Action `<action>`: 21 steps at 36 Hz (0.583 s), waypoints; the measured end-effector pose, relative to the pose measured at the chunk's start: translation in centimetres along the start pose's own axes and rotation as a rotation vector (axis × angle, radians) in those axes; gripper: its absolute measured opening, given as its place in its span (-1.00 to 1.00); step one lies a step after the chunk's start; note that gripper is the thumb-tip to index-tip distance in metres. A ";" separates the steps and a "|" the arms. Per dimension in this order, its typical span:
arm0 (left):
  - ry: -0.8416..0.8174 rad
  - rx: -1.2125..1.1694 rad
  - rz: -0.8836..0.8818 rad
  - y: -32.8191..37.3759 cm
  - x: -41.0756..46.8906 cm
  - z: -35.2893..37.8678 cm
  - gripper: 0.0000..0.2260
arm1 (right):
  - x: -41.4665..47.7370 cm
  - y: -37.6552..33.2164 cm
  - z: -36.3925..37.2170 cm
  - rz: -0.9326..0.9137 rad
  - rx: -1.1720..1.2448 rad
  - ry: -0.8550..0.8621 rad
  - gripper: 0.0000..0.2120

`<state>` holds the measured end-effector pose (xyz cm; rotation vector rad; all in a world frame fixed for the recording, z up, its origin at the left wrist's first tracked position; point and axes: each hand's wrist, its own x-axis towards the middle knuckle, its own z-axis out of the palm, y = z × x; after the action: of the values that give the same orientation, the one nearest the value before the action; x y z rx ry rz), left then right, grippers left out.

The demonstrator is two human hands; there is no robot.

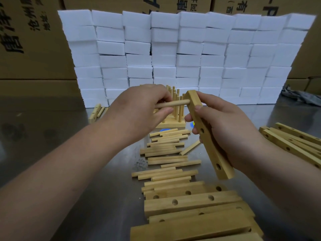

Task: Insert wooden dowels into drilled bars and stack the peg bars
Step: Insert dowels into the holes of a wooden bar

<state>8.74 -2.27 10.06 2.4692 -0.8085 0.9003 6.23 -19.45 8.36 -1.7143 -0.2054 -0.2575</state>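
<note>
My right hand grips a drilled wooden bar, held tilted above the steel table with its holes facing left. My left hand pinches a wooden dowel lying level, its right end against the bar's top hole. Behind the hands stand finished peg bars with dowels pointing up, partly hidden by my hands. Several loose dowels lie scattered on the table below. Empty drilled bars are piled at the front.
More drilled bars lie at the right edge, and two small pieces rest at the back left. A wall of white foam blocks stands behind, with cardboard boxes beyond. A grey cloth lies far right.
</note>
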 end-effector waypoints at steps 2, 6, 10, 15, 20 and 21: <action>0.029 0.047 0.045 0.2 -0.1 -0.1 -0.90 | 0.0 0.0 0.0 -0.013 -0.031 0.003 -0.68; 0.056 0.091 0.122 0.5 -0.2 -0.5 -0.86 | -0.1 0.2 0.0 -0.026 -0.071 -0.019 -0.67; 0.067 0.095 0.130 0.5 -0.2 -0.9 -0.78 | -0.2 0.1 0.0 -0.041 -0.060 -0.073 -0.69; 0.070 0.040 0.090 0.5 -0.3 -0.8 -0.88 | -0.4 0.3 0.0 -0.073 -0.058 -0.092 -0.72; 0.006 0.036 0.005 0.7 -0.7 -0.1 -0.80 | -0.5 0.9 0.2 -0.077 -0.091 -0.081 -0.69; -0.002 0.037 0.001 0.7 -0.7 0.0 -0.78 | -0.5 0.9 0.2 -0.081 -0.090 -0.082 -0.69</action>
<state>7.84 -2.50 9.71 2.5017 -0.8003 0.9217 5.99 -19.34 7.33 -1.8096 -0.3288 -0.2595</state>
